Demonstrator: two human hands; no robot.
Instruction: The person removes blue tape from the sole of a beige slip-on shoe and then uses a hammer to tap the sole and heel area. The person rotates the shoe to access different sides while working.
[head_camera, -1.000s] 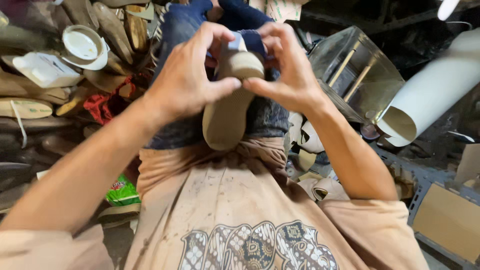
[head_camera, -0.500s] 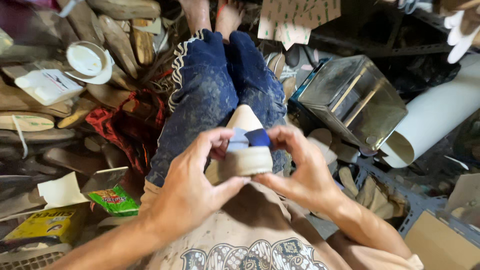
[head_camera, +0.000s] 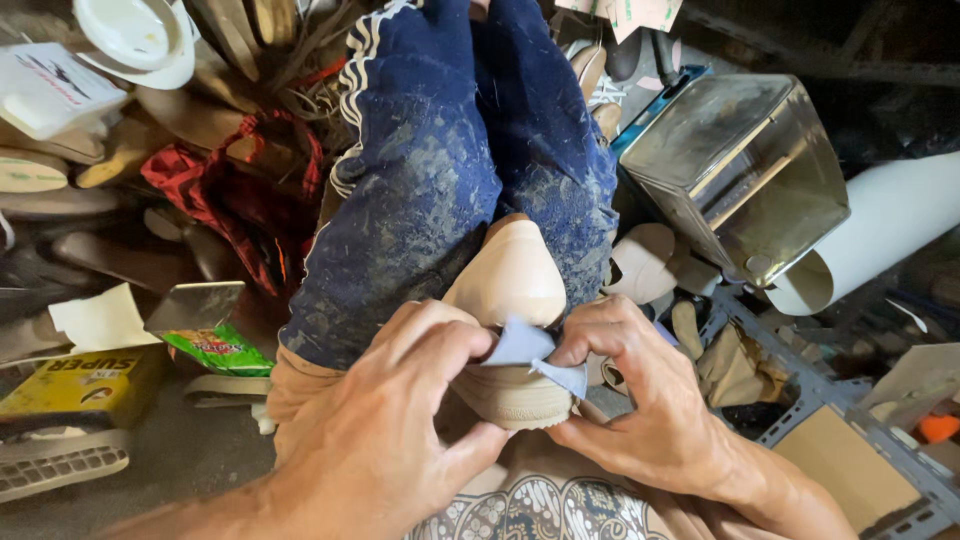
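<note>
Two hands on one beige shoe sole (head_camera: 512, 285), resting in lap betw. knees of blue trousers (head_camera: 430, 190). Left hand (head_camera: 385, 440) clasps heel end; right hand (head_camera: 640, 400) pinches grey-blue abrasive scrap (head_camera: 530, 352) vs. edge. Best done w/ sole braced steady, short even strokes.

Shoe sole (head_camera: 510, 275) near end hidden under both hands; white roll (head_camera: 880, 240) cut by right edge.

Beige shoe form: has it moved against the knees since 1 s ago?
Yes. The beige shoe form came toward the body: it was held up over the blue trousers, now it sits low at the lap, between left hand and right hand.
</note>
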